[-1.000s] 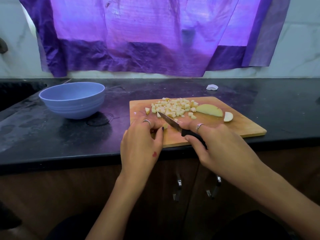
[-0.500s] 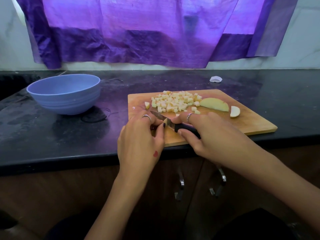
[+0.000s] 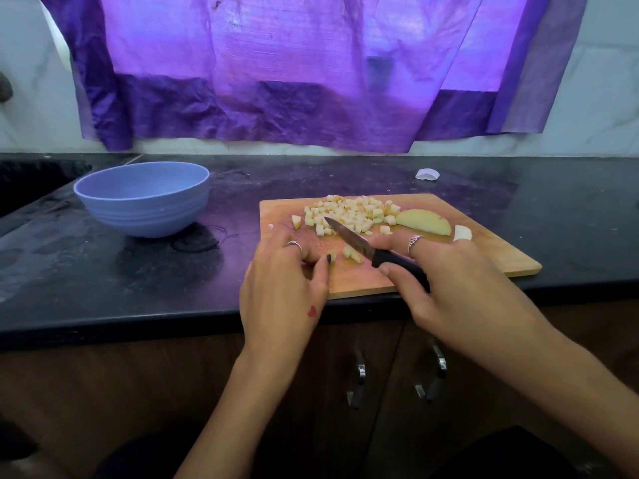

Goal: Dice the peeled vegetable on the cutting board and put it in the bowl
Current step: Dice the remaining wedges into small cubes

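— Black counter under a purple curtain. Far left?
— Blue bowl, well apart from the board, nothing seen inside.
— Then the left hand?
— Resting at the board's near left corner, fingers curled down over a small piece, thumb tip beside it; whether pinched or merely steadied, hard to tell.
— And the knife?
— Gripped by the right hand around the black handle, blade slanting up and left, tip reaching the dice pile. A few loose cubes just under the blade.
— Still to cut?
— Uncut wedge, long axis lying left to right, just beyond the right hand's knuckles; an end scrap beside it. Closer to the right hand than the left.
— In the way?
— Probably only the pile, sitting between wedge and bowl. White scrap behind the board, clear of everything.
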